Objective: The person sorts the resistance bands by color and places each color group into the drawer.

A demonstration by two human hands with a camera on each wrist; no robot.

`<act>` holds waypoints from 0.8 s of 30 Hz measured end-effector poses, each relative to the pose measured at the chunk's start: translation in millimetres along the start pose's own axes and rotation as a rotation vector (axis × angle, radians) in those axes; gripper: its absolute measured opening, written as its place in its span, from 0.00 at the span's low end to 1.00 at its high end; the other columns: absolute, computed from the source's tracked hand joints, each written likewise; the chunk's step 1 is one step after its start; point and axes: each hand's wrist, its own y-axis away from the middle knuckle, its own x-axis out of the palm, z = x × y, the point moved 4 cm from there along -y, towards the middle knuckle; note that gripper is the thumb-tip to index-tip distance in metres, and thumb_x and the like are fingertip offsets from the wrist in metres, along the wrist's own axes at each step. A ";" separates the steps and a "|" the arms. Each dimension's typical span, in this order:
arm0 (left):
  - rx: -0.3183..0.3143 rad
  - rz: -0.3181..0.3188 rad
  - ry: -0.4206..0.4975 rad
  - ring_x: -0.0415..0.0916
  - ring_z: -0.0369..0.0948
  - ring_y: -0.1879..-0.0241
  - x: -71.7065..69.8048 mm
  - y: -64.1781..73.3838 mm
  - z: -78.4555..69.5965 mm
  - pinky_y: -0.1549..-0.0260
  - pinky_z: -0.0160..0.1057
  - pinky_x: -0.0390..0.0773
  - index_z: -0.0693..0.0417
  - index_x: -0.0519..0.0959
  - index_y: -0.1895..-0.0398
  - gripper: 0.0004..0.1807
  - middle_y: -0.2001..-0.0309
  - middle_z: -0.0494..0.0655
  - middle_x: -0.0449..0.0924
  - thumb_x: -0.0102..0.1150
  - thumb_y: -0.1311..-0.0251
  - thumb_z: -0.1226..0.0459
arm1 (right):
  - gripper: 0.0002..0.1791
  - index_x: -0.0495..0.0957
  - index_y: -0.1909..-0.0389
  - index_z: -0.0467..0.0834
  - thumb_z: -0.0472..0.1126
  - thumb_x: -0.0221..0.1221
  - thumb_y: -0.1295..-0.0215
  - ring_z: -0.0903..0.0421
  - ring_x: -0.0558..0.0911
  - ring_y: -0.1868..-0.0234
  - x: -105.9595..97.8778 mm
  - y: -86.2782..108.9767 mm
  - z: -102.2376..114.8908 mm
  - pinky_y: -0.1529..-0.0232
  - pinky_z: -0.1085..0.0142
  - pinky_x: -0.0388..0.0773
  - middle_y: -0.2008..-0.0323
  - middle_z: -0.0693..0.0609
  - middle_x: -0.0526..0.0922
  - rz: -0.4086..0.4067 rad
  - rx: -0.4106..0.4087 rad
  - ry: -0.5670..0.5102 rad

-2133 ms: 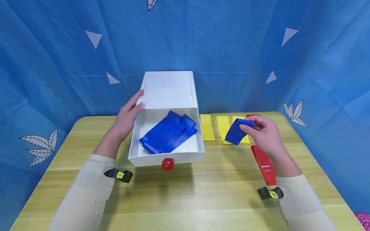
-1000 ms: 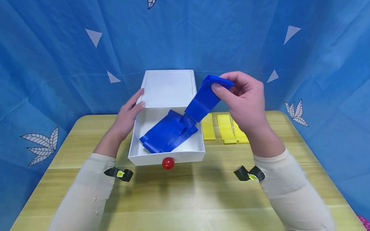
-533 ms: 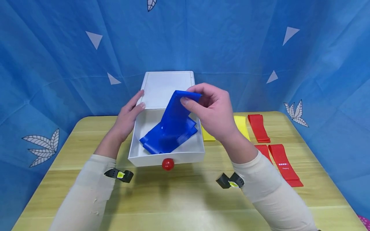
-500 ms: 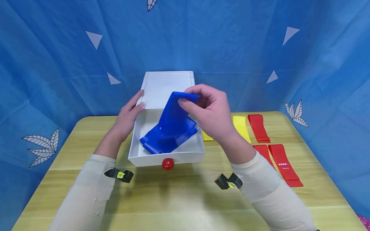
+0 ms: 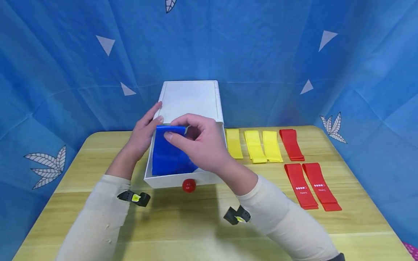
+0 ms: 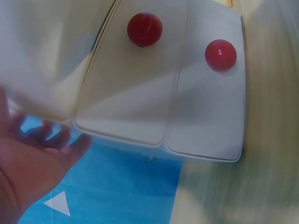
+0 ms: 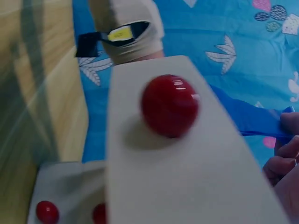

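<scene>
A white drawer cabinet stands on the table with its top drawer pulled out. Between thumb and fingers, my right hand pinches the upper end of a folded blue resistance band, which hangs down into the left part of that drawer. Other blue bands lying in the drawer are hidden behind it and the hand. My left hand rests with extended fingers against the cabinet's left side, near the top. In the left wrist view, closed lower drawers with red knobs show beside the left hand.
Right of the cabinet lie three yellow bands in a row. Beyond them is one red band, with two more red bands nearer the front, printed "Heavy". A red knob sticks out from the drawer front. A blue curtain hangs behind the table.
My right hand has carried the blue band from above the yellow bands leftward over the open drawer, then down into its left part. The left hand stays at the cabinet's side.
</scene>
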 end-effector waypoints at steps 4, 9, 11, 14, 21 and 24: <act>0.001 0.001 0.003 0.41 0.48 0.23 0.6 0.5 0.9 0.35 0.67 0.53 0.25 0.51 0.21 0.33 0.21 0.38 0.45 0.41 0.27 0.41 | 0.07 0.85 0.58 0.42 0.39 0.65 0.34 0.52 0.77 0.73 -2.1 2.1 -12.6 0.71 0.64 0.76 0.65 0.55 0.85 -0.034 0.097 0.129; 0.013 -0.009 0.013 0.43 0.48 0.24 -0.4 0.2 1.4 0.35 0.66 0.56 0.26 0.53 0.21 0.32 0.21 0.38 0.45 0.42 0.27 0.41 | 0.07 0.85 0.59 0.45 0.42 0.66 0.35 0.51 0.77 0.72 -10.4 2.0 -21.5 0.70 0.61 0.77 0.63 0.57 0.85 -0.041 0.184 0.260; 0.014 -0.009 0.012 0.43 0.47 0.24 -0.6 0.1 1.9 0.35 0.65 0.56 0.26 0.53 0.21 0.32 0.21 0.38 0.45 0.42 0.27 0.42 | 0.07 0.86 0.59 0.46 0.42 0.67 0.35 0.52 0.78 0.71 -13.4 1.7 -24.2 0.69 0.60 0.78 0.63 0.58 0.85 -0.040 0.209 0.301; 0.011 -0.010 0.010 0.42 0.47 0.24 -0.7 0.0 3.3 0.35 0.66 0.56 0.25 0.53 0.21 0.32 0.21 0.37 0.45 0.42 0.27 0.42 | 0.07 0.86 0.60 0.47 0.44 0.67 0.36 0.56 0.79 0.67 -17.5 2.2 -26.1 0.66 0.61 0.80 0.63 0.59 0.85 -0.045 0.242 0.357; 0.013 -0.010 0.008 0.42 0.47 0.23 -0.2 -0.2 3.0 0.36 0.66 0.56 0.25 0.52 0.21 0.32 0.21 0.37 0.44 0.42 0.26 0.42 | 0.07 0.85 0.61 0.48 0.46 0.69 0.37 0.59 0.81 0.62 -27.7 5.8 -26.6 0.63 0.63 0.82 0.64 0.58 0.85 -0.051 0.260 0.474; 0.011 -0.009 0.004 0.41 0.47 0.23 -0.3 -0.3 2.5 0.36 0.67 0.55 0.25 0.52 0.21 0.32 0.21 0.36 0.44 0.41 0.26 0.42 | 0.08 0.84 0.61 0.49 0.46 0.69 0.37 0.58 0.81 0.61 -33.4 6.7 -27.7 0.64 0.64 0.83 0.63 0.57 0.85 -0.053 0.277 0.520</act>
